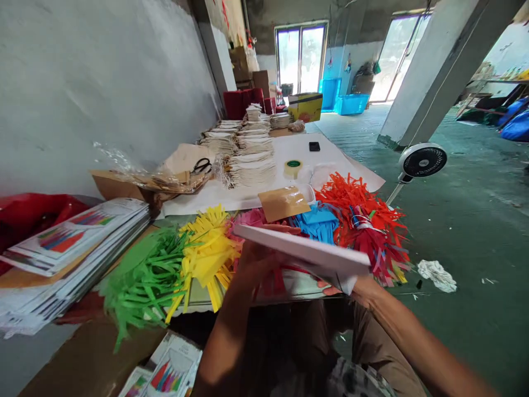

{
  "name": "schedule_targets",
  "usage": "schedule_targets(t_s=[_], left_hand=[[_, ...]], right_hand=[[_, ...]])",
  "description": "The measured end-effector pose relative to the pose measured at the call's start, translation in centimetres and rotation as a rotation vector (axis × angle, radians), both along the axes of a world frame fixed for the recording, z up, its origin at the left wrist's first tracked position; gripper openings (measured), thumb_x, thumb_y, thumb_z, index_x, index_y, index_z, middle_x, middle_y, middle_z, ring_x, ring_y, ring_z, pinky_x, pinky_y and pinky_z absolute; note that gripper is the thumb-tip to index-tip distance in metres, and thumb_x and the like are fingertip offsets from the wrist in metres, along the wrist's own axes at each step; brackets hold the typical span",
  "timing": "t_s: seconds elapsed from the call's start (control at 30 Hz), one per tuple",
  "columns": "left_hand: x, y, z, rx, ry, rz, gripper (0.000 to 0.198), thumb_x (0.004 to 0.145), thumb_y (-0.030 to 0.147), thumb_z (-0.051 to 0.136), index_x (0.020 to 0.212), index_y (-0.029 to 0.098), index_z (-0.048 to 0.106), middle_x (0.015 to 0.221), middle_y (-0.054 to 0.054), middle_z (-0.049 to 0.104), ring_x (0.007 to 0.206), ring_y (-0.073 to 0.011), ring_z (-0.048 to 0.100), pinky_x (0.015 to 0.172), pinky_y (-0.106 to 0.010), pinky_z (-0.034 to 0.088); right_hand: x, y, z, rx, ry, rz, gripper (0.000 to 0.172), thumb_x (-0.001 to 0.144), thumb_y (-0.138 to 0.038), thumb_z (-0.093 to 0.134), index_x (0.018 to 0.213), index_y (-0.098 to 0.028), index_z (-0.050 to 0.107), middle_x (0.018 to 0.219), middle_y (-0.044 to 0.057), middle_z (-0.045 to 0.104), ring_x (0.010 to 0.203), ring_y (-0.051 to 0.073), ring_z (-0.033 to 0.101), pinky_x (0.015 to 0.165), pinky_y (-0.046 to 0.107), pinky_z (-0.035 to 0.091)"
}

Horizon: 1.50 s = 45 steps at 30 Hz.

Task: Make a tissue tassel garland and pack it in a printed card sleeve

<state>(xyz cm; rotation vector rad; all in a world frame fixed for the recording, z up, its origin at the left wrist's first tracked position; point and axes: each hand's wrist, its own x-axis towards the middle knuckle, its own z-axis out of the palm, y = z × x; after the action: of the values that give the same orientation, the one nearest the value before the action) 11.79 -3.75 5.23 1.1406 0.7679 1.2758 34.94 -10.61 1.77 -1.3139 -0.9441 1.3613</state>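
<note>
A white flat stack or packet (306,248) is tilted above the table's near edge, between both hands. My left hand (262,253) grips its left part, the fingers partly hidden behind it. At its lower right end my right hand (355,286) is closed on it, with fingertips showing underneath. Around it lie green tissue fringe (144,275), yellow fringe (210,248), pink fringe (252,218), blue fringe (318,223) and red fringe (351,198). A brown envelope (284,204) sits just beyond the packet.
Printed packets (78,237) are piled at the left. Farther back are black scissors (201,165), stacked white bundles (252,160), a tape roll (293,168) and a black object (314,146). A fan (424,161) stands right of the table; more packets (169,369) lie below.
</note>
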Motion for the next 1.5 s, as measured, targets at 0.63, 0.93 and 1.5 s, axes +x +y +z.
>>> schedule_targets(t_s=[0.63,0.93,1.5], left_hand=[[4.4,-0.2,-1.0,-0.218,-0.070,-0.048,0.060,0.085,0.075,0.072,0.112,0.021,0.075,0.091,-0.005,0.080,0.071,-0.0197,0.072,0.059,-0.030,0.059],[3.4,1.3,3.7,-0.076,0.217,-0.069,0.052,0.088,0.070,0.072,0.097,0.019,0.075,0.081,-0.001,0.075,0.060,-0.0129,0.061,0.056,-0.023,0.049],[12.3,10.0,5.2,0.986,1.194,-0.826,0.013,0.093,0.035,0.075,0.094,0.025,0.084,0.094,-0.004,0.081,0.090,-0.0202,0.068,0.087,-0.032,0.047]], right_hand=[[1.3,-1.6,0.4,0.512,-0.244,-0.330,0.044,0.098,-0.046,0.071,0.141,-0.037,0.063,0.136,0.004,0.073,0.122,0.027,0.071,0.104,0.044,0.060],[-0.4,-4.4,-0.2,0.517,-0.378,-0.227,0.035,0.103,-0.039,0.064,0.137,-0.033,0.063,0.118,0.004,0.076,0.098,0.022,0.073,0.088,0.035,0.062],[20.1,6.6,0.6,0.760,-1.780,0.369,0.045,0.102,-0.012,0.058,0.140,-0.033,0.070,0.169,0.010,0.045,0.150,0.031,0.051,0.117,0.054,0.046]])
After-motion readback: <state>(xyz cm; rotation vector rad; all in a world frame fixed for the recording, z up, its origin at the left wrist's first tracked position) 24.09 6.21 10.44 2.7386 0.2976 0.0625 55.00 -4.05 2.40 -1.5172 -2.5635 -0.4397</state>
